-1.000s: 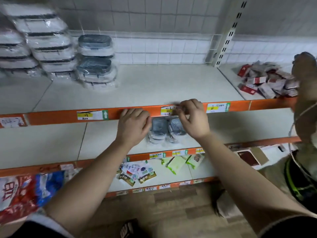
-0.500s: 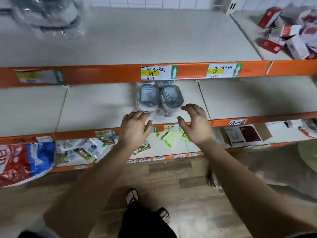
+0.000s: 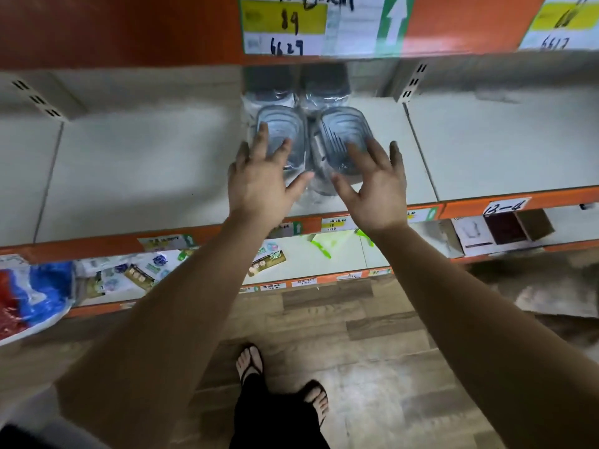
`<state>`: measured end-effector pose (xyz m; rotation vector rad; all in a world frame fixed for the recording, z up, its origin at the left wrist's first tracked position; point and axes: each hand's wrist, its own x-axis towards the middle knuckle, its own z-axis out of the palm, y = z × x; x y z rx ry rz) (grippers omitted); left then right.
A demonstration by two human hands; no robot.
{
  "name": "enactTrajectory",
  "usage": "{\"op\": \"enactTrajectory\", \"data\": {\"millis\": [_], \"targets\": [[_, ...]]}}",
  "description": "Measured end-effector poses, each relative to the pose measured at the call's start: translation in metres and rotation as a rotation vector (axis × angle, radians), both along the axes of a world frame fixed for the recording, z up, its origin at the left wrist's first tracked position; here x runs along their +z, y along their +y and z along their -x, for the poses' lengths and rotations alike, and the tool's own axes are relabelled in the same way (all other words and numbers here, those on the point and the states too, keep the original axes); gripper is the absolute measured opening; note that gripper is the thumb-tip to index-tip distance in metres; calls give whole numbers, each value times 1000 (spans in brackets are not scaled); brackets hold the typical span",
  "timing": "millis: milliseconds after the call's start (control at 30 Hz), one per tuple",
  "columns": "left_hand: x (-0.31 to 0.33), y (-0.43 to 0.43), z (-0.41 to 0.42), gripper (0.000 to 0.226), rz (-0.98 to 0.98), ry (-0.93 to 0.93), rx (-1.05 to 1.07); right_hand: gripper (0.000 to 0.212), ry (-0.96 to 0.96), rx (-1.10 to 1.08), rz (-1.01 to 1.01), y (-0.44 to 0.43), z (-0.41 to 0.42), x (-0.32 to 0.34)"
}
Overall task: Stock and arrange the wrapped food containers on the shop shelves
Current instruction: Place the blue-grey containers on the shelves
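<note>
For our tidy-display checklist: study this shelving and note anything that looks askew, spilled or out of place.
On the white bottom shelf, small printed packets lie scattered at mixed angles, and a brown cardboard box lies with its flap open. The two clear wrapped food containers sit side by side, slightly splayed.

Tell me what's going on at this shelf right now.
A person is arranging stock on a shop shelf. The left hand is spread over the left wrapped container, the right hand over the right wrapped container; the two lie side by side. Neither hand grips anything, and whether they touch the wrap is unclear.
</note>
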<state>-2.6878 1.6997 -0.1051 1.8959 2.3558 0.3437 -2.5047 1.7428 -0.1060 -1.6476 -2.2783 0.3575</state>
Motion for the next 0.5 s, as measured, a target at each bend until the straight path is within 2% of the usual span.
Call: {"op": "enactTrajectory", "data": {"millis": [100,267,500], "targets": [[-7,8,-2,66,-103,-49,32,53,71,-50,-9,5,10,-6],[-4,12,-3,41,-216,-161,69,35,209,-127,-42,10,17,-3],[7,-25,-5,32,-327,-255,10,31,347,-146,-82,-20,5,12]]}}
